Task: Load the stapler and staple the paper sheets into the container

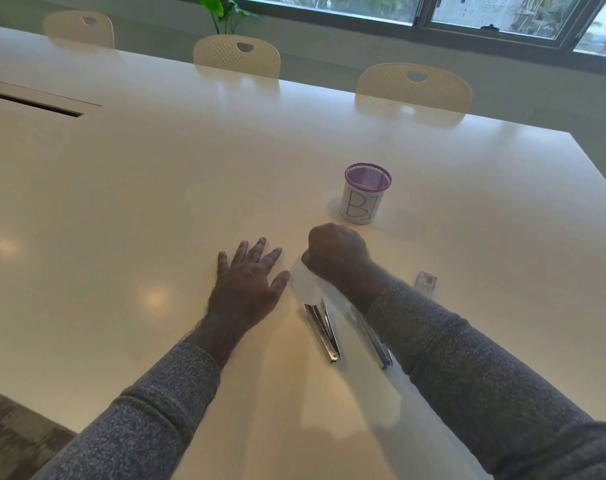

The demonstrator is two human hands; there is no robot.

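A person's two forearms in grey knit sleeves reach forward from the near edge over a wide, glossy white counter (121, 188). Between the forearms, nearest the viewer, a metal stapler (323, 332) lies swung open flat on the counter in two long arms: one silvery piece in the gap and a second piece (376, 337) partly tucked under the right forearm. White paper sheets (306, 284) lie beneath and just beyond the stapler, hard to tell from the counter's surface. At about three o'clock from the stapler, past the right sleeve, sits a small clear box (426, 280), its contents too small to make out. The left hand (247, 284) rests palm down at roughly eleven o'clock from the stapler, its grip apart with fingers spread flat on the counter. The right hand (336, 252) is at twelve o'clock from the stapler, curled into a loose fist over the far edge of the paper; whether that grip is clamped on anything cannot be told. Just beyond it, at one o'clock, stands a purple mesh container (365, 194) wrapped in a white label with large letters. Farther off, three cream chairs (237, 55) line the counter's far edge, with a green plant (222, 8) and windows (495, 10) behind.
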